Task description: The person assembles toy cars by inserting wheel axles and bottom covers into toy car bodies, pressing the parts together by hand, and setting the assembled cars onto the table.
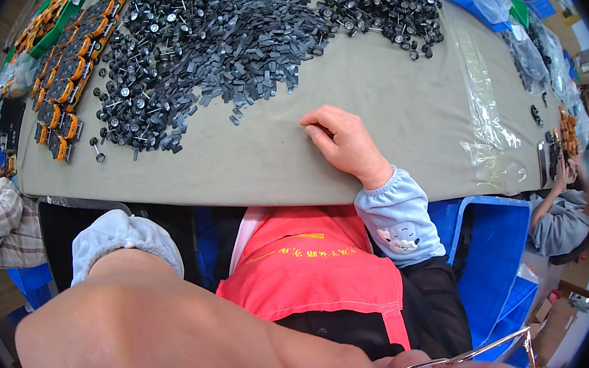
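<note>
Site was an assembly workshop. Heaped small wheels (129, 118), rows of orange-black units (67, 69) and blue bins (491, 278) indicated this.

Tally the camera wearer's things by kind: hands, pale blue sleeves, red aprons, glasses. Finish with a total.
Left hand and right hand: 2
Left sleeve and right sleeve: 2
Red apron: 1
Glasses, partly in view: 1
Total: 6

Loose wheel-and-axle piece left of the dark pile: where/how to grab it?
Probably pinch the thin axle midway, from above, closing from left and right. It runs roughly away from the person, with a wider wheel at each end and bare bar between. The pile and orange units flank it, so low side approaches look tighter.
</note>
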Tool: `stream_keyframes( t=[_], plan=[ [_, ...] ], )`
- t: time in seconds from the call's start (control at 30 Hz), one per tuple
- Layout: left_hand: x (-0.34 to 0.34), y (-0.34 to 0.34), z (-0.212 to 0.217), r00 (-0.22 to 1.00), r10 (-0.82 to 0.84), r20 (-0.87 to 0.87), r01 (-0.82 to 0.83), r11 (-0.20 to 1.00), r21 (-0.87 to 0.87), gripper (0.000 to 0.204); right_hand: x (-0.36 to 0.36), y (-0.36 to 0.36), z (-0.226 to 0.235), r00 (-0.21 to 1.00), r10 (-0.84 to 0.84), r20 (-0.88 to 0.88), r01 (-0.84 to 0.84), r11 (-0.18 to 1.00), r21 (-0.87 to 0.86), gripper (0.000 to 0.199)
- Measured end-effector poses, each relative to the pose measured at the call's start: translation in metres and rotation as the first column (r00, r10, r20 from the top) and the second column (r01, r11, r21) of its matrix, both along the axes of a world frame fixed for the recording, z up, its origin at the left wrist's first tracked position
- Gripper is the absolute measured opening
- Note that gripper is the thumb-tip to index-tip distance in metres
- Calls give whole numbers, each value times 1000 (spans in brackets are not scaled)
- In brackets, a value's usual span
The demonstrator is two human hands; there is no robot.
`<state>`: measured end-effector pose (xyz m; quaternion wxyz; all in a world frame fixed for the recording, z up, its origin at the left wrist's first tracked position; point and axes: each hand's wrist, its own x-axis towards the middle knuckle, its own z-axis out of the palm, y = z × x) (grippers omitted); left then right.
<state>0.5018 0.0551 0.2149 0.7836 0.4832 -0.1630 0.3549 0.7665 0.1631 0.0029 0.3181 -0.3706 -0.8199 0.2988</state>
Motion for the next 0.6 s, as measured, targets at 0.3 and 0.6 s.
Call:
stream_keyframes(
  t=[0.3,0.6],
  plan=[
    [-7,5,-1,1000,-13,-8,13,1000,8,14,1,0,1,1000,2,2,-2,1000,0,10],
    [-8,12,-2,999,-4,42,3,1000,21,12,1,0,2,1000,0,9,0,1000,-10,9]
  ],
)
